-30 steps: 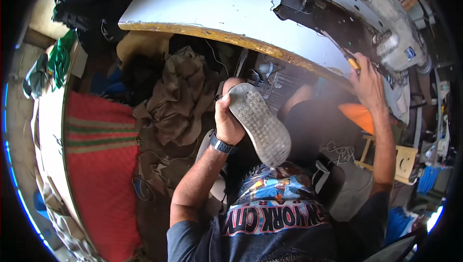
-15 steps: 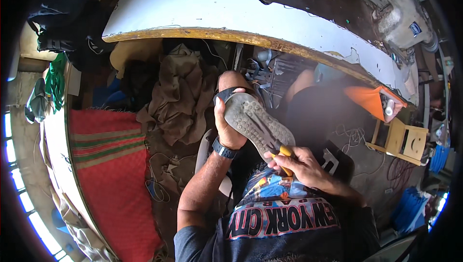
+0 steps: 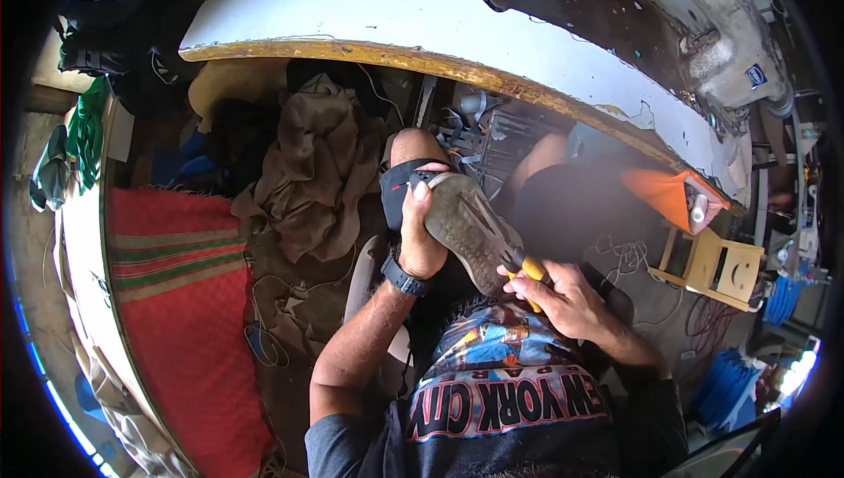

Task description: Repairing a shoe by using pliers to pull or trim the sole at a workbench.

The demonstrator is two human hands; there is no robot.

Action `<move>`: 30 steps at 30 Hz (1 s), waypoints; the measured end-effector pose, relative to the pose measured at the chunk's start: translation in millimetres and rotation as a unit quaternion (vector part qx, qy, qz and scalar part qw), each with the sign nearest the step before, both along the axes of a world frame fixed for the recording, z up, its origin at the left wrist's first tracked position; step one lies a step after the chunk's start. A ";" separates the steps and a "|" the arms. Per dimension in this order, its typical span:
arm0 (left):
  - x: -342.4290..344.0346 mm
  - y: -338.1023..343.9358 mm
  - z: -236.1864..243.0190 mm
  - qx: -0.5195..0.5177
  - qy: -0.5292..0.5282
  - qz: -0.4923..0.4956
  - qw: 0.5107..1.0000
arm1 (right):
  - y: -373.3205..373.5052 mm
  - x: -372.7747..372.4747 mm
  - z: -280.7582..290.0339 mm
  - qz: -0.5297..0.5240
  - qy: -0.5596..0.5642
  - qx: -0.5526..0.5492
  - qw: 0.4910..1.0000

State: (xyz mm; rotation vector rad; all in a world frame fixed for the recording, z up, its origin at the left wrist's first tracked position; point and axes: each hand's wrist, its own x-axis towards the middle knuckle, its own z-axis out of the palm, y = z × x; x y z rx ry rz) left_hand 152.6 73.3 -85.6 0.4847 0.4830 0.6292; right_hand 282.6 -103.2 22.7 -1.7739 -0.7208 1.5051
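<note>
One shoe [image 3: 466,227], two hands [image 3: 422,240]

Shoe [image 3: 466,227]: grey, sole up, tilted, over the person's lap. Left hand [image 3: 420,236]: clasps the shoe's toe end, thumb on the sole; black wristwatch [image 3: 404,277] on the wrist. Right hand [image 3: 563,302]: grips a yellow-handled tool [image 3: 530,274], possibly pliers, its tip touching the sole's heel end. Brown cloth [image 3: 312,179]: heaped on the floor beside a red striped rug [image 3: 180,302]. White counter [image 3: 396,3]: above, edge worn.
</note>
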 end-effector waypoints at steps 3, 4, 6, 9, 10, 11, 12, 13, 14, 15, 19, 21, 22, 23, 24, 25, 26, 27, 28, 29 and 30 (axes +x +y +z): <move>0.3 -1.2 5.3 0.008 0.013 0.004 1.000 | -3.7 0.0 -4.8 0.001 -0.085 0.068 0.994; 0.6 -1.7 7.1 0.015 0.018 0.012 1.000 | -4.4 1.9 -4.2 0.001 -0.085 0.066 0.994; 0.8 -1.7 9.8 0.019 0.017 0.010 1.000 | -5.3 7.9 -1.2 0.041 -0.157 0.078 0.984; -0.9 -2.7 9.3 0.031 0.023 0.009 0.999 | -0.9 18.4 18.1 0.080 -0.167 0.031 0.982; -1.8 -3.5 8.4 0.037 0.031 0.010 0.999 | 2.0 22.5 25.7 0.111 -0.158 -0.014 0.981; -1.4 -4.4 9.2 0.036 0.030 0.009 0.999 | 3.2 26.4 28.5 0.120 -0.160 -0.014 0.980; -0.4 -5.3 11.6 0.055 0.046 0.013 0.997 | 4.1 28.7 30.5 0.122 -0.196 0.032 0.972; 0.5 -6.1 12.9 0.075 0.061 0.018 0.995 | 4.5 30.6 31.5 0.124 -0.232 0.079 0.962; 1.1 -7.0 11.7 0.074 0.061 0.014 0.995 | 3.0 33.1 31.5 0.132 -0.256 0.084 0.954; 1.3 -7.5 8.9 0.100 0.090 0.020 0.991 | 2.2 36.8 32.2 0.130 -0.256 0.083 0.954; 1.9 -8.0 8.0 0.136 0.135 0.015 0.981 | 2.4 47.3 34.7 0.153 -0.206 0.040 0.966; 1.9 -7.9 7.1 0.136 0.130 0.014 0.982 | 0.6 50.7 29.4 0.163 -0.228 0.083 0.956; 2.1 -7.9 6.8 0.136 0.125 0.016 0.983 | 1.4 51.2 30.1 0.161 -0.228 0.083 0.957; 3.1 -9.8 6.9 0.136 0.125 0.014 0.983 | 2.7 51.1 31.5 0.169 -0.233 0.073 0.955; 4.6 -12.3 7.7 0.126 0.134 0.033 0.982 | 3.4 51.1 32.3 0.178 -0.239 0.065 0.952; 5.6 -13.2 8.2 0.116 0.143 0.052 0.982 | 2.7 50.8 30.4 0.176 -0.239 0.065 0.953; 5.8 -12.2 8.5 0.117 0.143 0.050 0.981 | 1.3 49.9 26.6 0.168 -0.230 0.067 0.956; 6.4 -11.0 9.1 0.104 0.135 0.044 0.984 | 0.2 49.7 23.5 0.160 -0.221 0.068 0.960; 7.0 -9.8 9.7 0.092 0.126 0.039 0.987 | -0.3 49.0 21.1 0.159 -0.220 0.068 0.960; 8.0 -8.3 10.5 0.092 0.126 0.038 0.987 | -0.3 47.9 18.9 0.145 -0.210 0.077 0.964; 8.3 -7.2 11.0 0.090 0.111 0.034 0.989 | -0.6 46.5 17.4 0.131 -0.198 0.085 0.968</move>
